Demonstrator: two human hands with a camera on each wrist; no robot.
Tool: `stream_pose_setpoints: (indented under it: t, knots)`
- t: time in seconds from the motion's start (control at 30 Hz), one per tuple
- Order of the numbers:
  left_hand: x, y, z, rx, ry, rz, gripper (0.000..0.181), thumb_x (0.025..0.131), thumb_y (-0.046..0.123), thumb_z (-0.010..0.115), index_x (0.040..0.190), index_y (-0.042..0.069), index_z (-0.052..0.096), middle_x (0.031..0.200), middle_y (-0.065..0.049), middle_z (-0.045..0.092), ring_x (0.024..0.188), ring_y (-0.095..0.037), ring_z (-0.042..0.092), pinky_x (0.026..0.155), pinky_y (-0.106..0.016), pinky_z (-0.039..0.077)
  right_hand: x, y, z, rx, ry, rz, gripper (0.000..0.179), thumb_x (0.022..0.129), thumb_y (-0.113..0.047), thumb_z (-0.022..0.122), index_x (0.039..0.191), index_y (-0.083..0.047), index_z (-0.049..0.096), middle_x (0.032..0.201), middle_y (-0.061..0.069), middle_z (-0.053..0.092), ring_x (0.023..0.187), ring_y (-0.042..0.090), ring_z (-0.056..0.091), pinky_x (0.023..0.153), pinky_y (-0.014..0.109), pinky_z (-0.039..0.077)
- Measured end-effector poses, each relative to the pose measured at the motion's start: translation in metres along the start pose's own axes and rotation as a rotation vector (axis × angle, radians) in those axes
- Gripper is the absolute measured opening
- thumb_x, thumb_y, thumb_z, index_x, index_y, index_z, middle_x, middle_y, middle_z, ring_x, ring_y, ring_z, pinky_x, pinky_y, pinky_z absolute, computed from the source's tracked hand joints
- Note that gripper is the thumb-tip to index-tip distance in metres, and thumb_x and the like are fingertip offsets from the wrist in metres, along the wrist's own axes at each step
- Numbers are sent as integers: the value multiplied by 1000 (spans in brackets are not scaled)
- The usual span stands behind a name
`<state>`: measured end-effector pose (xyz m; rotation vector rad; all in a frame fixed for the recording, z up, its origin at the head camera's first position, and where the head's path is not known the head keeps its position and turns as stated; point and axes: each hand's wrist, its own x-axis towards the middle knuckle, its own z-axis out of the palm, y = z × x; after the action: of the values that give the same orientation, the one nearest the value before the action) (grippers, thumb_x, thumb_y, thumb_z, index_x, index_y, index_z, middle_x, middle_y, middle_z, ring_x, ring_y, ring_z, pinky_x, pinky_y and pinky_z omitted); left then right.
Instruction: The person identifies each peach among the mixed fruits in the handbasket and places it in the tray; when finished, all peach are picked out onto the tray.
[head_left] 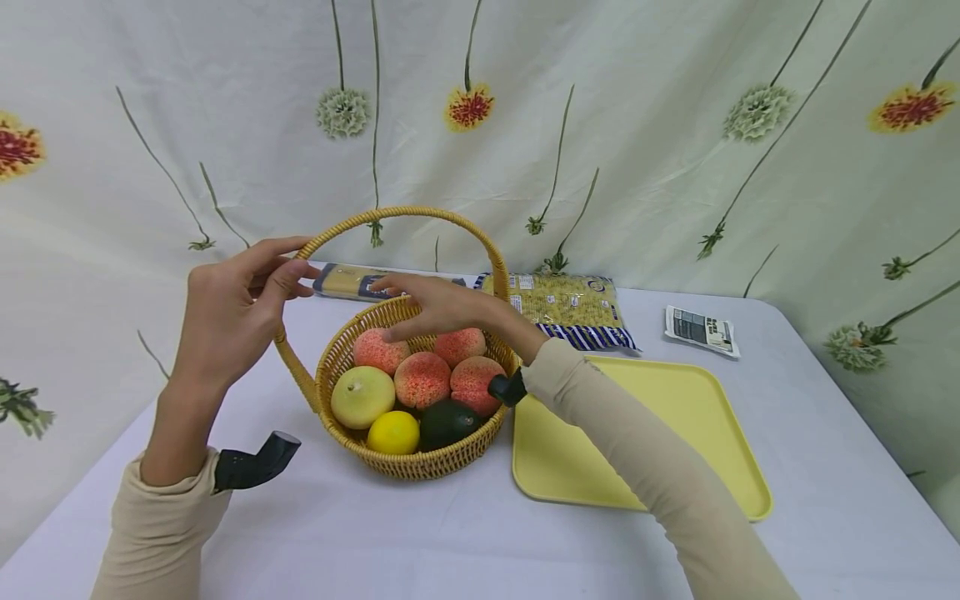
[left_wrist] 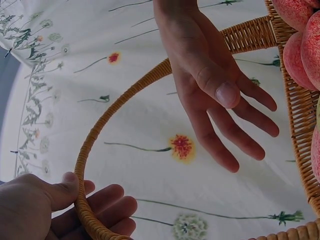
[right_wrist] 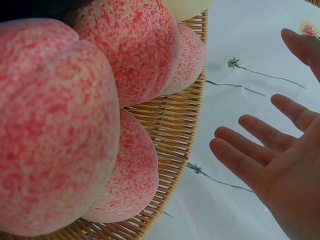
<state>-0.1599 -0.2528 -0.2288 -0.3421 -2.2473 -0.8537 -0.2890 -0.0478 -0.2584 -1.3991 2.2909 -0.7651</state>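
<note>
The left hand (head_left: 236,308) grips the handle (head_left: 405,212) of the wicker basket (head_left: 416,467) on the handle's left side, thumb on one face and fingers curled behind the other. The right hand (head_left: 450,304) holds nothing; its fingers are extended and spread, above the far part of the basket in the head view.

The basket stands on the table (head_left: 360,533), left of centre, between the left edge and the yellow tray (head_left: 675,408). The handle arches above the bowl. Contents: four red-speckled peaches (head_left: 422,379) toward the rear and right, one pale yellow fruit (head_left: 362,397) at left, one lemon (head_left: 393,433) and one dark green fruit (head_left: 448,425) at the front.

The tray lies flat just beside the basket, on the side of the table's right edge. Along the far edge lie a long packet (head_left: 352,282), partly behind the right hand, and a pasta bag (head_left: 570,304). A small white packet (head_left: 701,331) lies near the far right corner.
</note>
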Motion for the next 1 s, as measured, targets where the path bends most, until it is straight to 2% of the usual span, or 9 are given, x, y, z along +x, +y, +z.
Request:
stream_pose_setpoints:
  t: [0.37, 0.7, 1.0]
  knots:
    - [-1, 0, -1, 12, 0, 10, 31, 93, 6, 61, 123, 8, 65, 90, -16, 72, 71, 17, 57, 52, -7, 45, 6, 0, 2, -14, 14, 18, 70, 92, -36, 63, 150, -17, 29, 151, 5, 37, 137, 16, 36, 108, 36, 37]
    - [-2, 0, 0, 18, -2, 25, 31, 93, 6, 61, 123, 7, 65, 89, -15, 72, 72, 19, 56, 54, -6, 46, 9, 2, 11, -9, 10, 5, 68, 93, -34, 61, 150, -14, 29, 152, 8, 34, 139, 25, 35, 108, 38, 38]
    - [-2, 0, -1, 7, 2, 37, 31, 92, 5, 61, 123, 8, 65, 89, -16, 72, 72, 19, 57, 56, -5, 46, 11, 0, 13, -21, 9, 7, 66, 94, -33, 60, 149, -13, 30, 151, 8, 37, 138, 26, 36, 107, 38, 38]
